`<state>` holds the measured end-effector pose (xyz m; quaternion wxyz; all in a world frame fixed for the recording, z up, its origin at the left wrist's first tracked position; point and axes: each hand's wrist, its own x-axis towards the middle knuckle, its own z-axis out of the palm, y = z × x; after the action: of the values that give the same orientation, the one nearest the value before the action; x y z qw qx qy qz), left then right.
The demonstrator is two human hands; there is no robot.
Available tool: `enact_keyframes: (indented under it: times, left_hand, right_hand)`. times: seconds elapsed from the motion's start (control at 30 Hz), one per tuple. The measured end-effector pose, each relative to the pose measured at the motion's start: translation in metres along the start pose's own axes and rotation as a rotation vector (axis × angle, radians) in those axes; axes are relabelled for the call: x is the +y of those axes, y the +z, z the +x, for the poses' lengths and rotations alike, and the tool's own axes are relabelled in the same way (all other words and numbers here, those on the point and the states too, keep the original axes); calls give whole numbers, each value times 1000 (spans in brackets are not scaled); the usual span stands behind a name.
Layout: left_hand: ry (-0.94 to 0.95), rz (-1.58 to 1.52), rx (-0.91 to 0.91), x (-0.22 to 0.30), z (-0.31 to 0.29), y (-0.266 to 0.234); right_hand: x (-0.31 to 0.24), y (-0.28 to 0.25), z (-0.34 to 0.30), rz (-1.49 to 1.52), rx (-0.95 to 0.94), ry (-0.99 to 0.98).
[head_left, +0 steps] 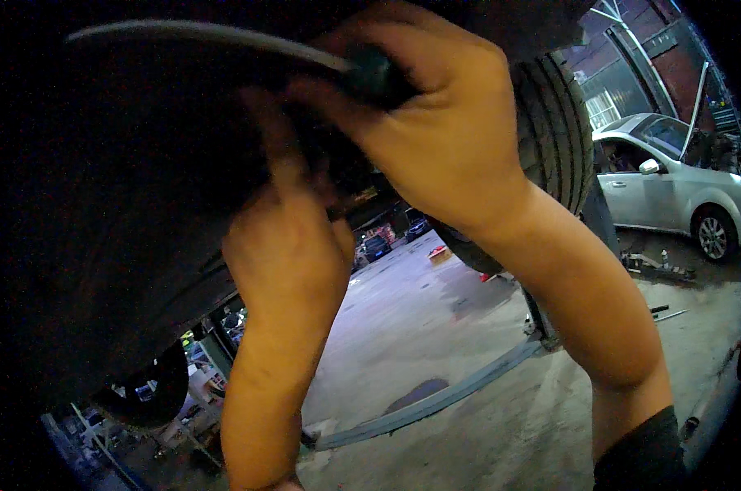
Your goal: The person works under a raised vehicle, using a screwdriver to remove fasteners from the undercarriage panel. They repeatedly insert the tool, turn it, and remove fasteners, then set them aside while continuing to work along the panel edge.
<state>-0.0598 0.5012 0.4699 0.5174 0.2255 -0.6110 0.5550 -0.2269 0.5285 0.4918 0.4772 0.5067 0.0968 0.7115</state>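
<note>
My right hand (460, 123) is raised under a dark car underside (125, 188). Its fingers wrap round the dark green handle of a screwdriver (202, 33), whose long grey shaft runs off to the left and looks bent in this wide view. Just below and to the left, my left hand (288, 237) reaches up with one finger stretched into the shadow. No object shows in it; its other fingers are partly curled and blurred. The parts near the fingertips are too dark to make out.
A tyre (554, 131) hangs beside my right forearm. Below, a blue-grey lift beam (436, 405) crosses the concrete floor (387, 327) to a post. A silver car (661, 180) stands at the right. Another wheel (153, 389) shows at lower left.
</note>
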Motion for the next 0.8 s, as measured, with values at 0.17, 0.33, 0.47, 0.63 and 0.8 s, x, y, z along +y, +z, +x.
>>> enact_keyframes:
  times: [0.17, 0.33, 0.47, 0.63, 0.8]
  left_hand:
    - [-22, -116, 31, 2, 0, 3]
    - [28, -196, 129, -4, 1, 1]
    - [33, -254, 191, -3, 2, 8]
    - [50, -286, 203, -2, 2, 5]
    - [102, -321, 292, 0, 3, 8]
  right_hand:
    - [-6, 0, 8, -62, -57, -57]
    - [-9, 1, 11, -88, -70, -92]
    - [-8, -1, 11, -140, -103, -129]
    - [-1, -8, 9, -223, -147, -72]
    - [-7, -7, 12, -262, -106, -21]
